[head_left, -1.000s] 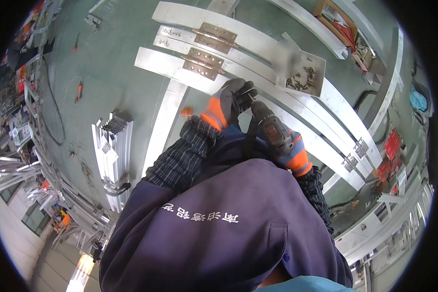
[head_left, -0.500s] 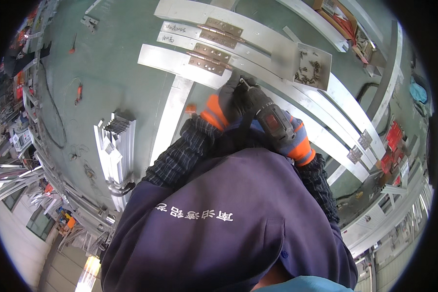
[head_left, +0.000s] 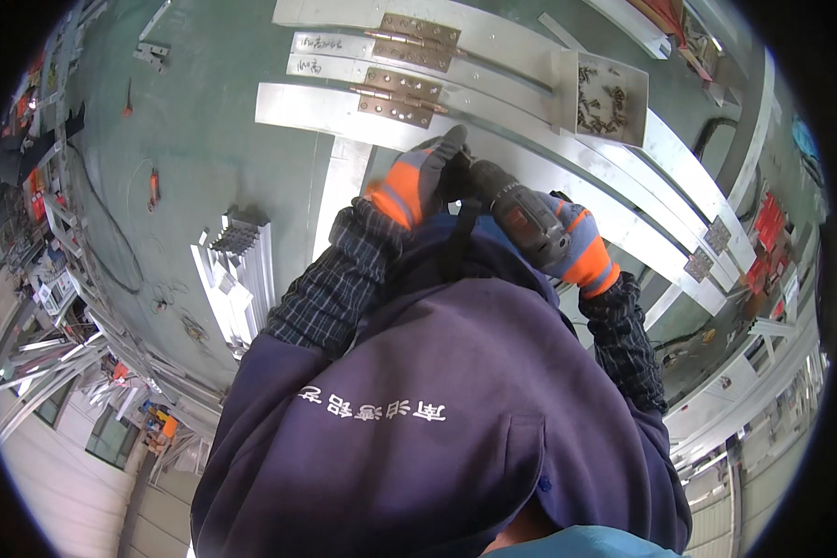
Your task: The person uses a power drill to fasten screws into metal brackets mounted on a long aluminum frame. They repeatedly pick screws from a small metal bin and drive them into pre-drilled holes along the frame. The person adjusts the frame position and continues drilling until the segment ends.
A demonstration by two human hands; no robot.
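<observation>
My right hand (head_left: 570, 237), in a grey glove with an orange cuff, is closed around a black cordless drill (head_left: 521, 216). The drill's nose points up and left, toward my left hand (head_left: 426, 175). That hand, gloved alike, is curled beside the drill's front end; what its fingers hold is hidden. Just beyond lies a flat silver metal profile (head_left: 307, 110) with a bronze-coloured hinge (head_left: 400, 97) on it. A second hinge (head_left: 415, 43) lies across the farther profiles. To the right, an open box (head_left: 567, 93) of loose screws (head_left: 604, 104) rests on the profiles.
Two more hinges (head_left: 716, 236) sit near the profiles' right ends. A bundle of silver profiles (head_left: 237, 279) stands at my left. An orange-handled tool (head_left: 153, 189) lies on the green floor (head_left: 223, 121). Red packets (head_left: 769, 223) and a dark cable (head_left: 711, 139) are at the right.
My left hand has shifted slightly left and its thumb now points up. The drill has come a little nearer to me, and my right hand has moved slightly right.
</observation>
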